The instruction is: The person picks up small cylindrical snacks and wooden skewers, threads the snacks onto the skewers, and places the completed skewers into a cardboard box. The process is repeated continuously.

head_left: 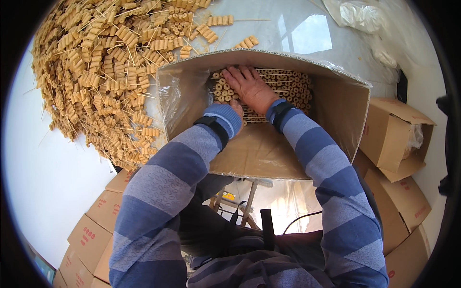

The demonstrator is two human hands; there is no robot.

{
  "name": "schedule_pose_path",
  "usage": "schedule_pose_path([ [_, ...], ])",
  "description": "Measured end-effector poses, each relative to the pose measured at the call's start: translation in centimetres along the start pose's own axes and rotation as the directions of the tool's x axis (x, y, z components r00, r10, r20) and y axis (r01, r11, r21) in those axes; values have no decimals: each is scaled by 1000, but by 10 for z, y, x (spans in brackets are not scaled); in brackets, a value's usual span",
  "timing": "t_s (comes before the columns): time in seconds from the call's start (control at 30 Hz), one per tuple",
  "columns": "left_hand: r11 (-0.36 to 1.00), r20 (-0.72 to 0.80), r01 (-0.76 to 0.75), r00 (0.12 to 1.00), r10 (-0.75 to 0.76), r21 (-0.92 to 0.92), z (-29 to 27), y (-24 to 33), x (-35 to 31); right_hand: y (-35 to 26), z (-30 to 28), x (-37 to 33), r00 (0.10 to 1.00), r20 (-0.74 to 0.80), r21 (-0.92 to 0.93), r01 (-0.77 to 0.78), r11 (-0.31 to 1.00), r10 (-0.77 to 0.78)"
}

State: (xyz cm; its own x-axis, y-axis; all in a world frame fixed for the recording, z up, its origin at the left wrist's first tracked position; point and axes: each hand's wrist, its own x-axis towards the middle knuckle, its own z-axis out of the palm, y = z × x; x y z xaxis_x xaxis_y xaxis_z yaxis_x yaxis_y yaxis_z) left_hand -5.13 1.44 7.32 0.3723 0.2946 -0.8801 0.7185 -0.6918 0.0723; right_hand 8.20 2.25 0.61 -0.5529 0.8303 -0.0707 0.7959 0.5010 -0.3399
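Note:
An open cardboard box (259, 156) lined with clear plastic stands before me, with both my hands inside it. Rows of tan, ring-shaped pieces on thin sticks, packed skewers (293, 86), lie in its bottom, many with their round ends and holes facing up. My right hand (252, 90) rests open over them, its fingers stretched out and pressing on the top of the bunch. Close by on the left, my left hand (236, 106) is at the near side of the skewers. The sleeve cuff covers most of that hand, so its fingers are largely hidden.
A large heap of loose skewers (105, 72) covers the table's left side, with a few strays (247, 42) behind the box. Crumpled clear plastic (360, 17) lies at the far right. Cardboard boxes (391, 137) stand at the right, and more cartons (89, 235) are stacked at the lower left.

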Motion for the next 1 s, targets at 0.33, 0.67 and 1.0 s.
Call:
schedule_pose_path([
  [0.33, 999, 269, -24, 963, 32, -33, -22, -13, 6, 8, -7, 7, 991, 128, 98, 23, 995, -36],
  [0.67, 997, 211, -57, 975, 66, -47, -53, -15, -22, 13, -6, 19, 955, 293, 101, 4, 995, -34],
  [1.0, 648, -562, -147, 661, -498, -747, -101, -143, -205, -15, 4, 21, 987, 144, -304, -28, 952, 75],
])
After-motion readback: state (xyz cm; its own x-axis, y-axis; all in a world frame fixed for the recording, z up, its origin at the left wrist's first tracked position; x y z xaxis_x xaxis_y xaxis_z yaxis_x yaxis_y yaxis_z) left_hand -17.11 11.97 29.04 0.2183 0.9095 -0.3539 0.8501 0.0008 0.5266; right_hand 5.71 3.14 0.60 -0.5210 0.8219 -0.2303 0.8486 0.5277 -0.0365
